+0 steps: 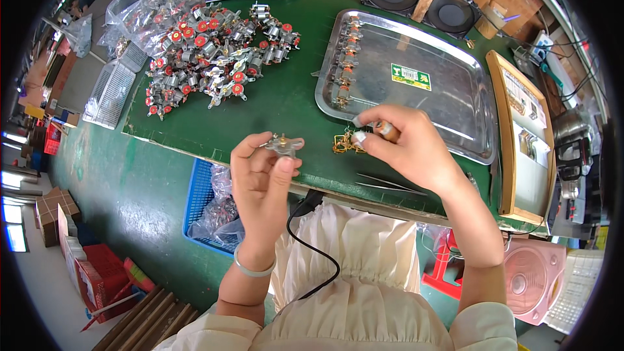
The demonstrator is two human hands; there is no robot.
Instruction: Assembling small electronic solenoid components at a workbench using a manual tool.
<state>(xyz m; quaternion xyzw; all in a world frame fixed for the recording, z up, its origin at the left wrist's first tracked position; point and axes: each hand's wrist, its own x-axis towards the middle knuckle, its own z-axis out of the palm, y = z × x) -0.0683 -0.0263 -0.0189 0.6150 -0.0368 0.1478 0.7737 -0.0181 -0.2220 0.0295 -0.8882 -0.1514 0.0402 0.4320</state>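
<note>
Worktop point(286, 101) is topped by a steel tray point(448, 101). Over its near edge, a metal part point(285, 146) is pinched by the left hand point(260, 179) and should be kept steady; beside brass pieces point(342, 143), the right hand point(413, 148) is slightly parted, any hold unclear. A printed green label point(411, 77) is borne by the tray.

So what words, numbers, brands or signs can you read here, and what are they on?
Sticker on the metal tray: green, white and yellow with bold printing, which I won't copy out; its smallest print is too small to read.
Pile of metal parts with red discs: any marks are too small to read.
Metal piece in the left hand: no writing I can make out.
</note>
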